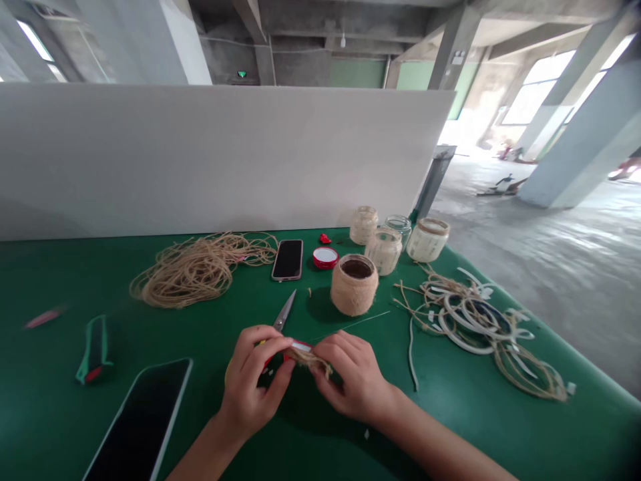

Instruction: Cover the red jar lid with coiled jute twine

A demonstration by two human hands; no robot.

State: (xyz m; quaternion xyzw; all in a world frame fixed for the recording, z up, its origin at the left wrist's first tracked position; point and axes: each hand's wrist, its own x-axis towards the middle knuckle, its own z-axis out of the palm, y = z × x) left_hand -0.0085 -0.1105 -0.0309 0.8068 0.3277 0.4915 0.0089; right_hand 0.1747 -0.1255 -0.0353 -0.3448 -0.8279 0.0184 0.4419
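My left hand (258,374) and my right hand (350,374) meet low in the middle, fingers pinched on a short bundle of jute twine (305,357). A red-edged piece with a white face (300,345) shows just behind the twine; mostly covered by fingers, its kind is unclear. Scissors (285,312) lie under and beyond my left hand, blades pointing away, handles partly hidden. Past my hands stands a jar wrapped in twine (353,294), its mouth open and dark inside. A red lid with a white inside (325,258) lies behind it.
At the back left is a loose heap of twine (190,270), beside a phone (287,260). Several glass jars (384,252) stand back right, near tangled twine and white cords (465,314). A larger dark-screened device (143,421) and a green-and-red tool (93,351) lie left.
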